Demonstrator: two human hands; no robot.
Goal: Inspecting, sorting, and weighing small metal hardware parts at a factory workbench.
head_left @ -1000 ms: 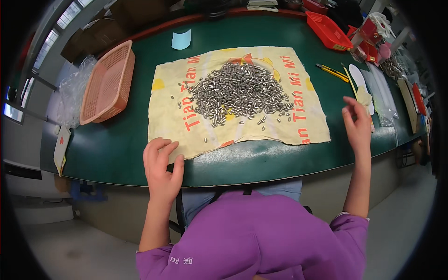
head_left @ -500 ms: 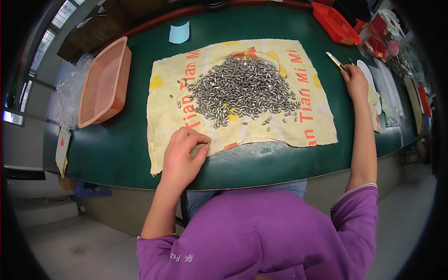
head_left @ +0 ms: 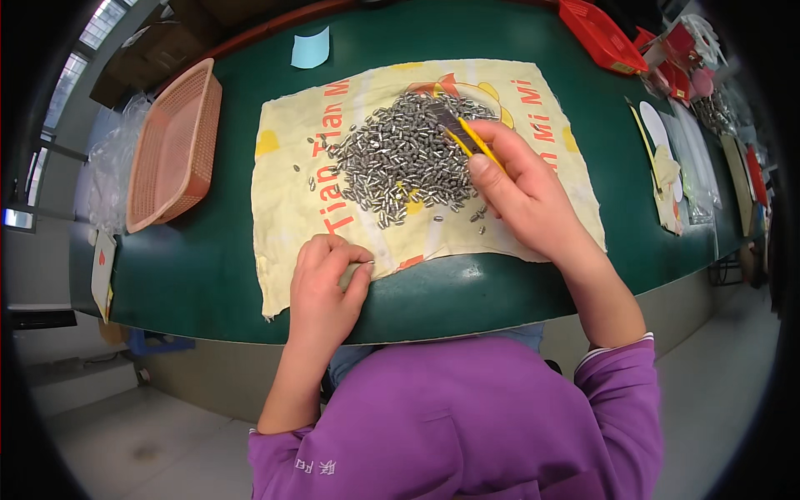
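A heap of small silvery, barrel-shaped metal parts [head_left: 408,154] lies on a pale yellow printed cloth [head_left: 292,217]. Over the right side of that heap, my right hand [head_left: 533,196] grips a yellow utility knife [head_left: 482,148], its dark blade end angled up and to the left. Closed in a pinch, my left hand [head_left: 325,279] rests at the cloth's near edge, left of centre. Something tiny and pale shows at its thumb tip, too small to name. A few loose metal parts lie around the heap's edges.
A pink plastic basket [head_left: 175,150] stands on the green table [head_left: 450,304] at the left, beside clear plastic bags [head_left: 112,175]. A light blue paper [head_left: 311,48] lies at the back. A red tray [head_left: 602,37] and assorted supplies sit at the far right.
My right hand has come from the table's right side to above the heap, bringing the utility knife with it. My left hand stays pinched at the cloth's near edge.
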